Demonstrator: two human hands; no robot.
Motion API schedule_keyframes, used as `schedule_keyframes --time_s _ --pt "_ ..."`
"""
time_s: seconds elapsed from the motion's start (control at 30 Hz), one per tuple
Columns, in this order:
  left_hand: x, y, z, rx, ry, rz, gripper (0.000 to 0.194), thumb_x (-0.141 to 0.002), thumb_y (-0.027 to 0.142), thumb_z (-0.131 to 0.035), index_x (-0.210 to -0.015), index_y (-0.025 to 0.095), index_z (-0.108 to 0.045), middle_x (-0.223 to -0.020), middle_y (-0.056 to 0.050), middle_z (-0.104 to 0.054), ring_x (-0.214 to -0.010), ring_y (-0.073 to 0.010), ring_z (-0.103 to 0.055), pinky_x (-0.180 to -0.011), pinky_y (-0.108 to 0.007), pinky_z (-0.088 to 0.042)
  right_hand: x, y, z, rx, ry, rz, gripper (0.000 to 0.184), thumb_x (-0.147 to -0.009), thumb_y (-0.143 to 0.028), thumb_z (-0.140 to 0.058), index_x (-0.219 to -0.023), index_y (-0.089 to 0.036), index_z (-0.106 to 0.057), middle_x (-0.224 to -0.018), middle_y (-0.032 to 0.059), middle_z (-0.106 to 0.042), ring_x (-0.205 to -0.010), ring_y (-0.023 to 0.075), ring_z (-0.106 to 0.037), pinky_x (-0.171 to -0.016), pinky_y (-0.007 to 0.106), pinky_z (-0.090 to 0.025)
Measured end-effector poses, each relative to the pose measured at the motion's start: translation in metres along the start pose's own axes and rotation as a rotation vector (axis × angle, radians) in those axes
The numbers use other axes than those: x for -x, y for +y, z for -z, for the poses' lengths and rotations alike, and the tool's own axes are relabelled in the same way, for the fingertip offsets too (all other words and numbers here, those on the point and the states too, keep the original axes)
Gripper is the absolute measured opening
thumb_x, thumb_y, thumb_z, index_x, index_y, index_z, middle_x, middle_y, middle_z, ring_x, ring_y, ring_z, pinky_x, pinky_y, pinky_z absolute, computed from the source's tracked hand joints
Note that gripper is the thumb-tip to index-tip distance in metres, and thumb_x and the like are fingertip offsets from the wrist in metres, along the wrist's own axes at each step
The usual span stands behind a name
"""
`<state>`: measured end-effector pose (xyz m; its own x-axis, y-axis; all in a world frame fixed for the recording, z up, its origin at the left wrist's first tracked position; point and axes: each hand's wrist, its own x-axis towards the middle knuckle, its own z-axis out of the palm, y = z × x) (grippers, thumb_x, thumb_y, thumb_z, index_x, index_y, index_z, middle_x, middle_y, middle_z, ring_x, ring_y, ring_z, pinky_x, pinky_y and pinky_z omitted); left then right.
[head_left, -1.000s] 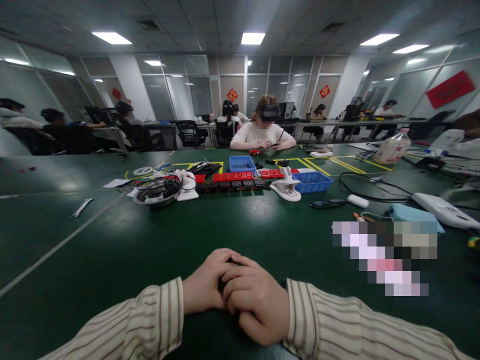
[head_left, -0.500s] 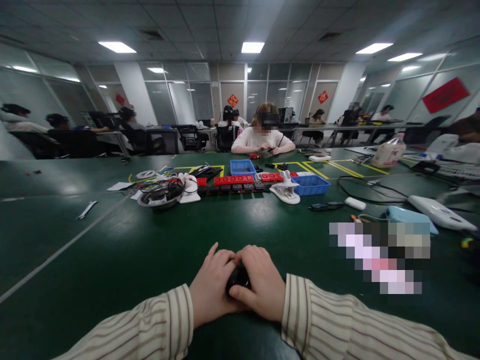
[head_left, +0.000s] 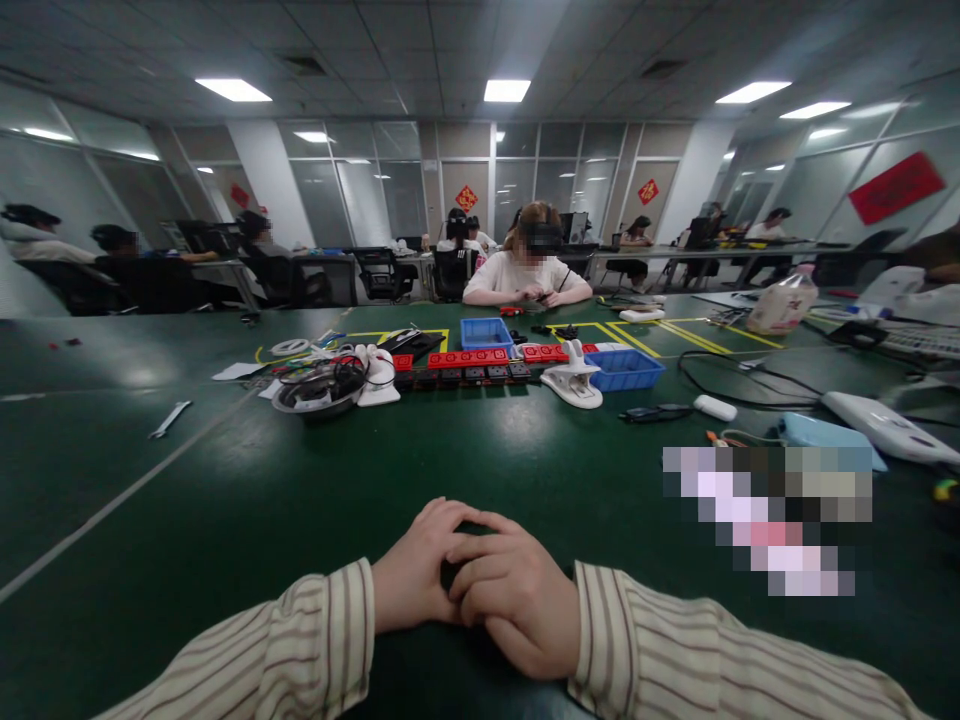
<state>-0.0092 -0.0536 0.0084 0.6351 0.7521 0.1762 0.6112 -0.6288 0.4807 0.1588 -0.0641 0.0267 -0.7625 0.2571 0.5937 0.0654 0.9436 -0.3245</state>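
My left hand (head_left: 409,585) and my right hand (head_left: 517,600) rest together on the green table (head_left: 300,500) near its front edge. The fingers of both are curled and folded over each other. Between them only a dark sliver of a small black object (head_left: 451,578) shows; the rest of it is hidden by my fingers. Both arms wear striped sleeves.
Mid-table lie a bowl of cables (head_left: 319,388), red and black power strips (head_left: 466,357), a white clamp (head_left: 574,380) and two blue bins (head_left: 625,368). A wrench (head_left: 169,419) lies at the left. A light blue case (head_left: 829,435) sits at the right. A person (head_left: 525,272) works opposite.
Half a second ago my hands were parted a little and the black object showed between them. Now the fingers have folded back over it, as they were one second ago.
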Motion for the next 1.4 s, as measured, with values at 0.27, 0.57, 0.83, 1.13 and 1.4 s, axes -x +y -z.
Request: schedule_keyframes --time_s 0.27,0.57,0.83,1.13,1.4 --pt "0.004 0.002 0.001 0.038 0.030 -0.016 0.076 -0.052 0.047 -0.072 -0.117 0.020 -0.043 -0.115 -0.008 -0.047 -0.108 -0.0277 -0.042 -0.098 -0.048 -0.026 0.002 -0.003 0.003 -0.021 0.126 -0.153 0.034 -0.074 -0.029 -0.039 -0.104 -0.016 -0.049 -0.100 0.0067 -0.059 -0.103 0.0198 -0.048 -0.101 0.045 -0.021" --pt "0.008 0.016 -0.001 -0.104 0.141 0.094 0.052 -0.054 0.046 -0.071 -0.095 0.019 -0.053 -0.097 -0.005 -0.051 -0.097 -0.0254 -0.048 -0.101 -0.053 -0.020 0.000 0.000 -0.006 0.192 0.111 -0.492 0.035 -0.075 -0.051 -0.049 -0.082 -0.016 -0.050 -0.081 0.0051 -0.050 -0.076 0.0192 -0.044 -0.072 0.037 -0.037" --pt "0.005 0.010 0.003 0.029 0.050 0.038 0.032 -0.053 0.022 -0.070 -0.083 0.020 -0.060 -0.097 -0.003 -0.051 -0.094 -0.0219 -0.047 -0.087 -0.035 -0.038 0.001 -0.003 -0.008 0.025 0.061 -0.218 0.018 -0.064 -0.013 -0.038 -0.076 -0.018 -0.050 -0.077 0.0050 -0.054 -0.078 0.0174 -0.046 -0.073 0.032 -0.041" --pt "0.003 0.003 0.005 0.001 -0.030 -0.077 0.047 -0.050 0.028 -0.076 -0.093 0.022 -0.059 -0.103 -0.003 -0.051 -0.099 -0.0229 -0.045 -0.093 -0.037 -0.032 -0.002 -0.001 -0.004 -0.116 0.058 -0.101 0.013 -0.067 -0.017 -0.034 -0.059 -0.019 -0.043 -0.060 0.0006 -0.052 -0.069 0.0141 -0.048 -0.077 0.033 -0.037" --pt "0.008 0.012 0.001 -0.079 0.007 0.045 0.088 -0.050 0.055 -0.069 -0.123 0.017 -0.036 -0.121 -0.011 -0.045 -0.112 -0.0303 -0.039 -0.102 -0.056 -0.013 0.002 -0.005 0.001 0.088 0.215 -0.285 0.045 -0.080 -0.053 -0.037 -0.100 -0.015 -0.049 -0.098 0.0096 -0.055 -0.092 0.0222 -0.047 -0.088 0.044 -0.030"
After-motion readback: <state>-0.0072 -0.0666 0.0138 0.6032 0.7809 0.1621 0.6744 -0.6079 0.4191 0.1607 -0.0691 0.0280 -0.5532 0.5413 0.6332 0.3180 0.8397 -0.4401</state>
